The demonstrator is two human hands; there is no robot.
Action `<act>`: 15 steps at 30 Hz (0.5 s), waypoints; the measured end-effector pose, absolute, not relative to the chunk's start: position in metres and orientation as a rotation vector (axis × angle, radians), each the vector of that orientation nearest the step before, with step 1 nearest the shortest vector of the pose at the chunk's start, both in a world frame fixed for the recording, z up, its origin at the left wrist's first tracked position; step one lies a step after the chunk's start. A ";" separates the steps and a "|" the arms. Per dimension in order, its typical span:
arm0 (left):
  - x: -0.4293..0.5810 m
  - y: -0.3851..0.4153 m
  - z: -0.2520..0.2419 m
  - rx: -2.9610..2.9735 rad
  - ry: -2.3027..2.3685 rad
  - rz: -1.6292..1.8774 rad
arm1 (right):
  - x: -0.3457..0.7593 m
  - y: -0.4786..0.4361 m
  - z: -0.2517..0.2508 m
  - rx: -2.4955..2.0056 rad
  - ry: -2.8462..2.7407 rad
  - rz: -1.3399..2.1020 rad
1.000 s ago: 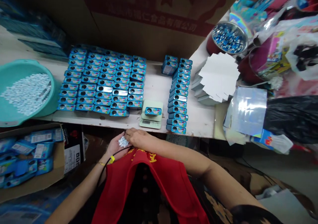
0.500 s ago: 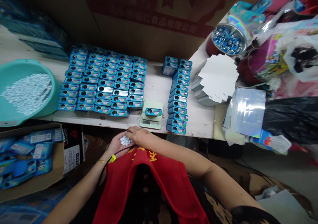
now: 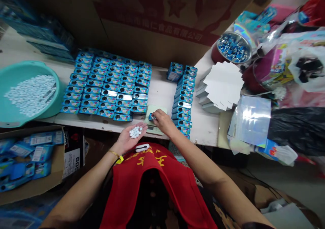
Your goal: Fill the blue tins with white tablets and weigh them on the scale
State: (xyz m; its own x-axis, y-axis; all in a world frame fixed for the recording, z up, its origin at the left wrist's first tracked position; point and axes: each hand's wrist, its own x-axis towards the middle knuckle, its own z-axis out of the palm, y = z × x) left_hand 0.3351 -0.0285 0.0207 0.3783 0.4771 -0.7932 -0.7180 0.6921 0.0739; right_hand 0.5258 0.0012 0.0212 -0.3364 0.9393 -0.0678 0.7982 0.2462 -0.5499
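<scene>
My left hand (image 3: 128, 138) is palm up below the bench edge, fingers stretched out, holding a small heap of pale blue-white candies (image 3: 135, 132). On the bench just beyond it is a pale green digital scale (image 3: 157, 131) with a small blue tin (image 3: 150, 116) on its plate. My right hand (image 3: 161, 120) reaches over the scale, its fingers pinched together at the tin and covering most of it. What lies between those fingertips is hidden.
Blue tins (image 3: 109, 93) stand in packed rows left of the scale, and another column of tins (image 3: 183, 104) to its right. Far left is a turquoise basin (image 3: 57, 97) of candies. A white card stack (image 3: 224, 83) and a metal bowl of shiny caps (image 3: 233, 48) are on the right.
My hands were together over the candies. My right hand has moved away to the tin on the scale, and my left hand has opened out flat, showing the candies.
</scene>
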 end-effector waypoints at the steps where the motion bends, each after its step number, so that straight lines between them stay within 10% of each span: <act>1: 0.334 -0.030 0.020 -0.313 0.895 0.781 | 0.525 0.002 0.021 -1.620 -2.258 0.728; 15: 0.311 -0.049 0.024 -0.332 0.980 0.743 | 0.523 -0.028 0.040 -1.456 -1.973 0.786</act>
